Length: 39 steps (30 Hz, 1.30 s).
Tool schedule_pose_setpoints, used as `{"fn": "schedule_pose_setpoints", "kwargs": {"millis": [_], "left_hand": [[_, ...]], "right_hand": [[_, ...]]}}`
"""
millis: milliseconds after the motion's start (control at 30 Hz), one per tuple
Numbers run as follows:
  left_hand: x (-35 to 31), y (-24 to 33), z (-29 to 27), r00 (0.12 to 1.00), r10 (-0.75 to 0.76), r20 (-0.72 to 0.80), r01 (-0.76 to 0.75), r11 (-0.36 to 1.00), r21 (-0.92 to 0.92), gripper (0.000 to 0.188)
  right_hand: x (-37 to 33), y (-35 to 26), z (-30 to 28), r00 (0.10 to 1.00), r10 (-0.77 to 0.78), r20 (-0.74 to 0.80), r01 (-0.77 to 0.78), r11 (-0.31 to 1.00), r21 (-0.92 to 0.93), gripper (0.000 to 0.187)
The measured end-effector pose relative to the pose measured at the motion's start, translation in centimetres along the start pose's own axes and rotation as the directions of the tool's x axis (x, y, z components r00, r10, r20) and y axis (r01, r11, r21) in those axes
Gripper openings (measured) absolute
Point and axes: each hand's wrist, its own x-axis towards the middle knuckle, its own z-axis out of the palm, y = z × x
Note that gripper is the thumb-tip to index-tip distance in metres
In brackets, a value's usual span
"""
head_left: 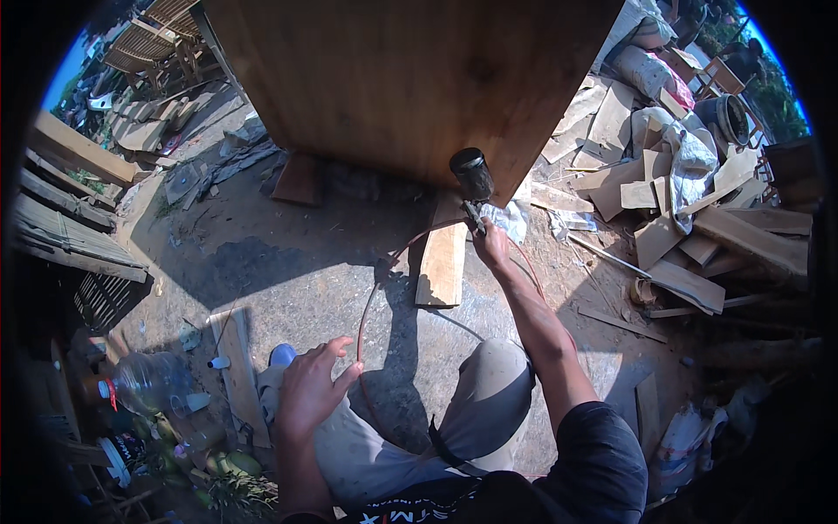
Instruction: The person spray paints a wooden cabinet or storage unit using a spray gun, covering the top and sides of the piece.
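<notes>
My right hand is closed around the handle of a spray gun, whose dark round cup sits on top. The gun is held out ahead of me, close to the lower right part of a large brown wooden panel. A thin reddish hose loops from the gun toward my lap. My left hand is held above my left knee with its fingers apart, its fingertips near the hose; it grips nothing. A pale board lies on the ground below the gun, partly under the panel's lower edge.
Wood offcuts and sacks are heaped on the right. A slatted wooden piece and a plank are at the left. A large clear bottle lies near a narrow board. A brown block sits by the panel's base.
</notes>
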Motion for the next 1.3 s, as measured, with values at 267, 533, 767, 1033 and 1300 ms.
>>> {"fn": "schedule_pose_setpoints", "kwargs": {"millis": [267,533,767,1033,1300], "left_hand": [[3.3,-1.9,-0.4,0.996,0.069,0.058,-0.064,0.995,-0.082,0.046],[4.0,-6.1,-0.4,0.887,-0.117,0.447,0.141,0.99,-0.02,0.049],[-1.2,-9.1,-4.5,0.97,-0.143,0.199,0.159,0.985,-0.065,0.043],[-10.4,-10.3,-8.0,0.955,-0.243,0.172,0.228,0.968,0.103,0.059],[-15.1,-8.1,-11.0,0.754,-0.41,0.513,0.441,0.895,0.066,0.095]], "right_hand": [[1.9,-11.0,-13.9,0.98,-0.062,-0.187,0.073,0.996,0.051,0.034],[4.9,-24.1,-28.1,0.952,-0.058,-0.302,0.063,0.998,0.009,0.04],[6.8,-37.3,-40.3,0.911,-0.123,-0.393,0.136,0.991,0.005,0.038],[9.6,-48.9,-52.6,0.843,-0.195,-0.501,0.238,0.971,0.023,0.041],[13.1,-57.9,-62.2,0.775,-0.197,-0.601,0.232,0.972,-0.02,0.031]]}}
